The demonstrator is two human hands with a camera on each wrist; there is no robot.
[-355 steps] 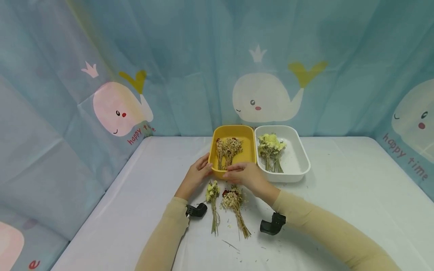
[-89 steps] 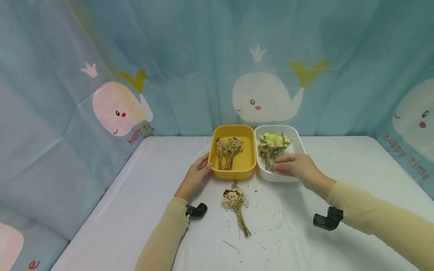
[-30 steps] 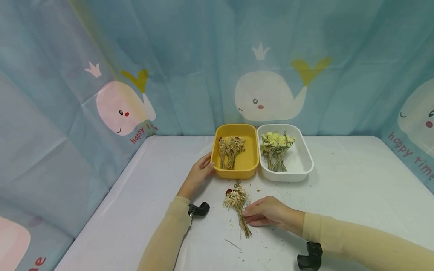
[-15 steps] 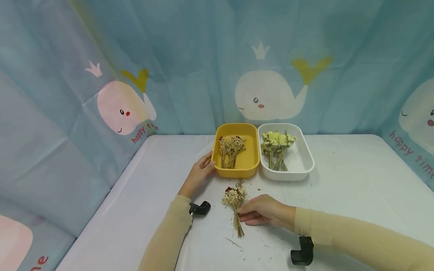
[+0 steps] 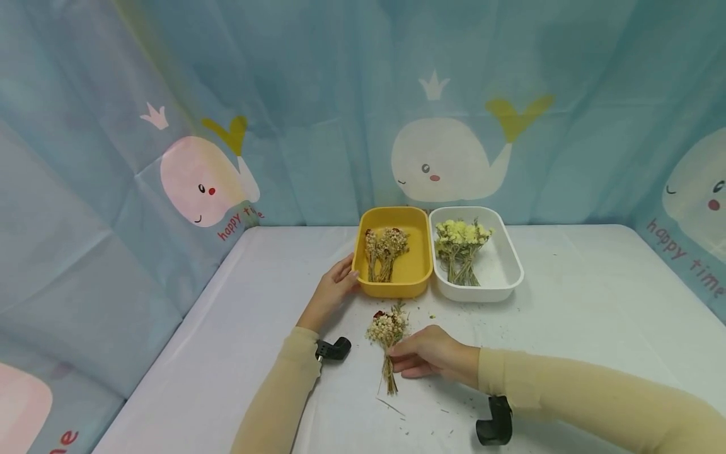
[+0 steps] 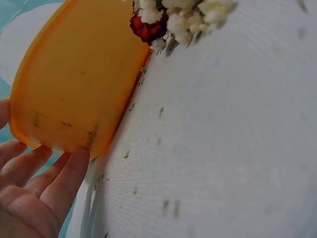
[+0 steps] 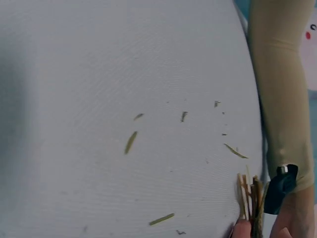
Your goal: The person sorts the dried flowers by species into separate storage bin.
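Observation:
In the head view, my right hand (image 5: 431, 356) pinches the stems of a dried flower bunch (image 5: 388, 328) with cream blossoms and a dark red bloom. Its stem ends (image 7: 251, 198) show beside a fingertip in the right wrist view. My left hand (image 5: 331, 293) rests at the near left corner of a yellow tray (image 5: 416, 277). The left wrist view shows several extended fingers (image 6: 64, 183) touching that tray's outer wall. Similar cream and red bunches (image 5: 387, 252) lie inside it. Yellow flower bunches (image 5: 462, 243) lie in the white tray (image 5: 507, 277), next to the yellow one.
Stem bits (image 5: 391, 405) and crumbs are scattered over the white tabletop (image 5: 595, 328). A blue curtain (image 5: 317, 126) with whale prints hangs behind the trays and along the sides. A black camera mount (image 5: 495, 421) juts below the right wrist, another (image 5: 334, 349) beside the left.
The yellow bunch once on the table has gone into the white tray. My right hand came back, took hold of the cream and red bunch, and shifted it left. My left hand stayed.

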